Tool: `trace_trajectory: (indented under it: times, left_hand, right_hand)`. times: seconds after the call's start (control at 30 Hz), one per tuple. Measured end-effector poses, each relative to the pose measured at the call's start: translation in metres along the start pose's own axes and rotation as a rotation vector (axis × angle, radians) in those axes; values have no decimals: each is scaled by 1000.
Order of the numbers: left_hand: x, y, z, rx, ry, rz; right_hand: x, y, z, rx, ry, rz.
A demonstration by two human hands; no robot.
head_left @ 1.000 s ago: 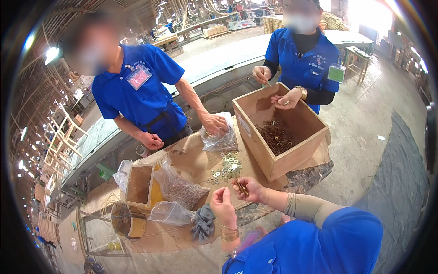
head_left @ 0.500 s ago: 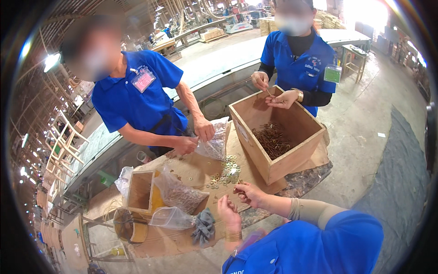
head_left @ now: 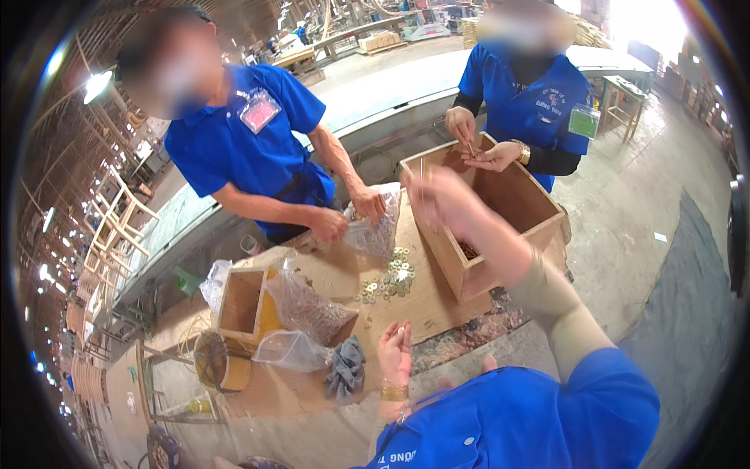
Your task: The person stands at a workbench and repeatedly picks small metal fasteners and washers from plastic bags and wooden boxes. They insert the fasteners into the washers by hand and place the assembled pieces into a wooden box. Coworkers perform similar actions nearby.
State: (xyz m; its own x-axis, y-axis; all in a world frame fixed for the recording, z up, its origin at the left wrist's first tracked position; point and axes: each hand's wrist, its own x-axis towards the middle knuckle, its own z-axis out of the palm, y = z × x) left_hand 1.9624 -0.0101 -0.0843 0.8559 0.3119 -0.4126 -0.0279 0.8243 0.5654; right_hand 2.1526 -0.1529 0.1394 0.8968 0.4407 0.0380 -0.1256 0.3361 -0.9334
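Observation:
My right hand (head_left: 449, 199) is raised over the left wall of a large wooden box (head_left: 449, 262). It is smeared by motion, and a thin light thing seems to stick up from its fingers. Reddish-brown screw-like pieces (head_left: 469, 250) lie in the box, mostly hidden by my arm. Nearer to me, my left hand (head_left: 394, 356) has its fingers curled and pinched together at the table's near side. Whatever sits at its fingertips is too small to name. Beyond that hand, loose metal washers (head_left: 394, 277) are scattered on the cardboard-covered table (head_left: 433, 316).
Across the table, a co-worker's hands (head_left: 348, 215) grip a clear plastic bag (head_left: 379, 230). Another co-worker's hands (head_left: 484, 148) hold a thin piece over the box. At left are a small wooden box (head_left: 241, 305), filled plastic bags (head_left: 308, 305) and a grey cloth (head_left: 345, 369).
My right hand has swung up and away from beside my left hand to the large box. My left hand has turned more upright, fingers pinched. The view has shifted slightly.

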Motion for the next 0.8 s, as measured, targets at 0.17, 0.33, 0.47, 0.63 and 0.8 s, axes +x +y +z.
trace_trajectory:
  times: [0.17, 0.33, 0.47, 0.63, 0.8]
  left_hand:
    - [-6, 4, 33, -43, -151, -109]
    - [-11, 36, 60, 60, -143, 54]
    - [1, 55, 80, -19, -240, 64]
    - [-1, 62, 106, 191, -293, 41]
    - [-4, 60, 126, 349, -340, 85]
  right_hand:
    - [82, -83, -31, 152, -30, -65]
    - [22, -36, 4, -284, -251, 30]
    - [-42, 4, 2, -440, -302, 179]
    - [-60, 35, -9, -450, -271, 206]
    - [-66, 26, -14, -619, -215, 156]
